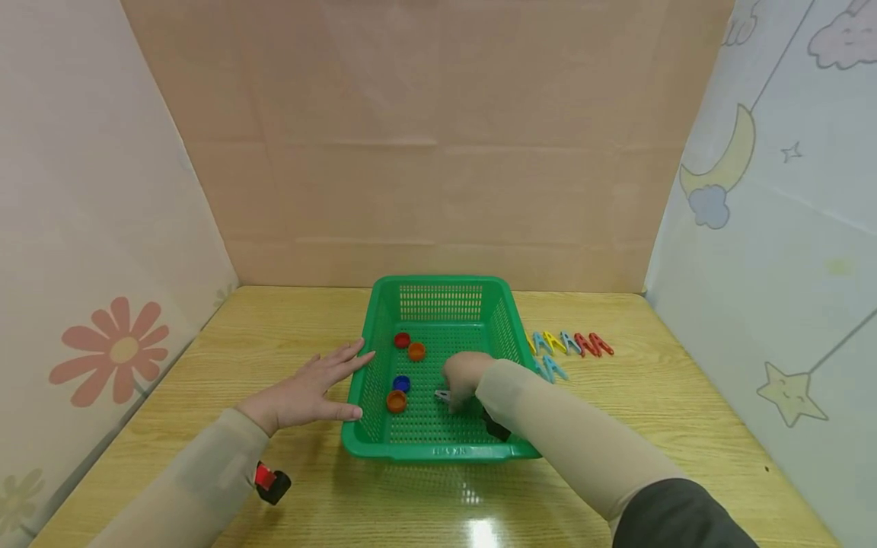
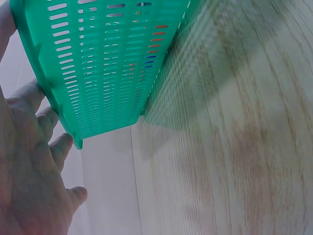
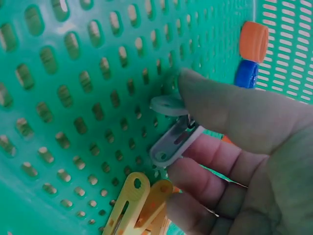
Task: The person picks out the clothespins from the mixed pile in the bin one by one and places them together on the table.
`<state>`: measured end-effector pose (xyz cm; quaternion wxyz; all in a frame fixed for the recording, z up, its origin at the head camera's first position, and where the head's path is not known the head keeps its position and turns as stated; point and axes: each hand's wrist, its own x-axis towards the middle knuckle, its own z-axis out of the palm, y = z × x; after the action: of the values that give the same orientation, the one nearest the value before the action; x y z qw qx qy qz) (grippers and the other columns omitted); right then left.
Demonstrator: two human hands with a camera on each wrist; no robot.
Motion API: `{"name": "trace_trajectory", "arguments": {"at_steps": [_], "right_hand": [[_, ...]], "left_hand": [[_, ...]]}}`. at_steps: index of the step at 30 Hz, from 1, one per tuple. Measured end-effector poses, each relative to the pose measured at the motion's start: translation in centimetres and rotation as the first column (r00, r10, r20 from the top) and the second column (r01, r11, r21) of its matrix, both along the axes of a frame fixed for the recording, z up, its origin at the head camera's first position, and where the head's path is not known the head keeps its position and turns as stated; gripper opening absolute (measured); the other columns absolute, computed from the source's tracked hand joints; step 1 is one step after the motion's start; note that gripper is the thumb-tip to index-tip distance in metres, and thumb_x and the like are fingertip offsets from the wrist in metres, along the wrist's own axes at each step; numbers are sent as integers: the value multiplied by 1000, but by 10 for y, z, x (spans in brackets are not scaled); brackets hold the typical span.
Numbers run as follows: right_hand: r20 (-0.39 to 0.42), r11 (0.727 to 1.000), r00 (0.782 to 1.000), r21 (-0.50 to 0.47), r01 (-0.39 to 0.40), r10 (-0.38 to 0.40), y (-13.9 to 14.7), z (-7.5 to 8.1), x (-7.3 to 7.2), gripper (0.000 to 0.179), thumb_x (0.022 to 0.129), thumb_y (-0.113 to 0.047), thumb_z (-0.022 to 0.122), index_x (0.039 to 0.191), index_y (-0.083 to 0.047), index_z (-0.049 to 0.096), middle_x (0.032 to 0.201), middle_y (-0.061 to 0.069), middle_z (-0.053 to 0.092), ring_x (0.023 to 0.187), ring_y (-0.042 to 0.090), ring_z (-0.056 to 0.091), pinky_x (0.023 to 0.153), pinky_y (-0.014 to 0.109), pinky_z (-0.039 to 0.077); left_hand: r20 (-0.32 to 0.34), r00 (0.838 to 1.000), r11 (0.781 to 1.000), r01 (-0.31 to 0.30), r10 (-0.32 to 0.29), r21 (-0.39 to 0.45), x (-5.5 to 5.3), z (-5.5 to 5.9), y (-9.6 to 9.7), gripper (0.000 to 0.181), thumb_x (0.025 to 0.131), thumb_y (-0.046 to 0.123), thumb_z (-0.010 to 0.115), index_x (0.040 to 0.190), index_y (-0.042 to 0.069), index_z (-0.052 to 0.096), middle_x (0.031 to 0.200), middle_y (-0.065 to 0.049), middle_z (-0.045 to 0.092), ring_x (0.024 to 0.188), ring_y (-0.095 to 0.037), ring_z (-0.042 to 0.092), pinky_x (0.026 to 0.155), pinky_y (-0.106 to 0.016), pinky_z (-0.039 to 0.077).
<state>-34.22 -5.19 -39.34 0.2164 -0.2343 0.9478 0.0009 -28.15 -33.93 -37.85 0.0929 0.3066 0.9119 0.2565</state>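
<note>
A green perforated basket (image 1: pixel 444 281) stands on the table. My left hand (image 1: pixel 311 388) rests its spread, straight fingers along the basket's left rim. Inside the basket, my right hand (image 1: pixel 467 374) pinches a pale grey clothespin (image 3: pixel 172 146) between thumb and fingers. Beneath those fingers, a yellow clothespin (image 3: pixel 128 198) lies in the basket with an orange-tinted part beside it. Toward the basket's left side are a red bottle cap (image 1: pixel 402 340), an orange cap (image 1: pixel 416 352), a blue cap (image 1: pixel 401 383) and another orange cap (image 1: pixel 397 401).
Right of the basket, several clothespins lie on the wooden table (image 1: pixel 658 426), among them a red one (image 1: pixel 601 345), a yellow one (image 1: pixel 553 342) and a light blue one (image 1: pixel 555 368). Upright panels enclose the table at the back and both sides.
</note>
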Motion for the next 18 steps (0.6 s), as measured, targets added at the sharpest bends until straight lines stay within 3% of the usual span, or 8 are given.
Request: {"name": "trace_trajectory", "arguments": {"at_steps": [8,12,18], "right_hand": [[21,998,999,50,25,-26,-2,7,4,34,74,-20,85,101,-16,65,92,-4,62,84,15,57,75,33,50],[11,1000,1000,-21,22,-21,0,8,2,21,76,-10,80,85,-14,61,79,-2,57,70,14,49,62,29,44],[9,985,1000,-170,-6,8,2,7,-4,23,76,-2,69,73,-15,50,66,-2,44,58,13,36,52,27,32]], "left_hand": [[-4,1000,1000,7,-7,-3,-1,-1,0,85,87,48,67,155,20,23,161,-10,8,144,-43,5,106,-70,0],[0,1000,1000,3,-3,-6,-1,-1,0,86,87,49,66,155,21,23,161,-8,7,145,-40,4,107,-69,-1],[-3,1000,1000,5,-5,-2,-1,-2,0,86,86,49,67,155,21,23,161,-8,8,145,-41,5,106,-70,-1]]}}
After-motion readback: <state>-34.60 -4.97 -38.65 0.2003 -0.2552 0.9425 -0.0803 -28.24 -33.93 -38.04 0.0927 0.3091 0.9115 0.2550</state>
